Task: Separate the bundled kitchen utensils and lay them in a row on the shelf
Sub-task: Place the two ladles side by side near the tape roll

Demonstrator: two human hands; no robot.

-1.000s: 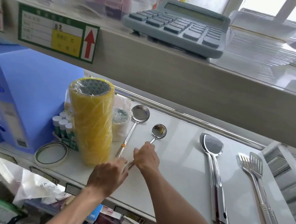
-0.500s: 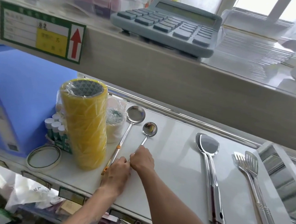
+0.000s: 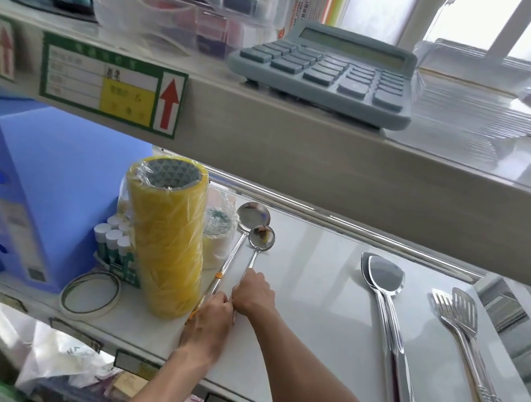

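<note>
White shelf (image 3: 312, 302); yellow tape stack (image 3: 166, 240) crowds both ladles (image 3: 256, 229).

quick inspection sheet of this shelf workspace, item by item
surface: white shelf, glossy.
job's things: two ladles, large ladle and small ladle, bowls nearly touching; paired spatulas and paired slotted turners lie stacked to the right.
clutter: yellow tape stack, tape ring, glue sticks, blue box.
grippers: left hand and right hand on the ladle handles.
cables: nothing seen.
surroundings: calculator on upper shelf, window behind.
</note>
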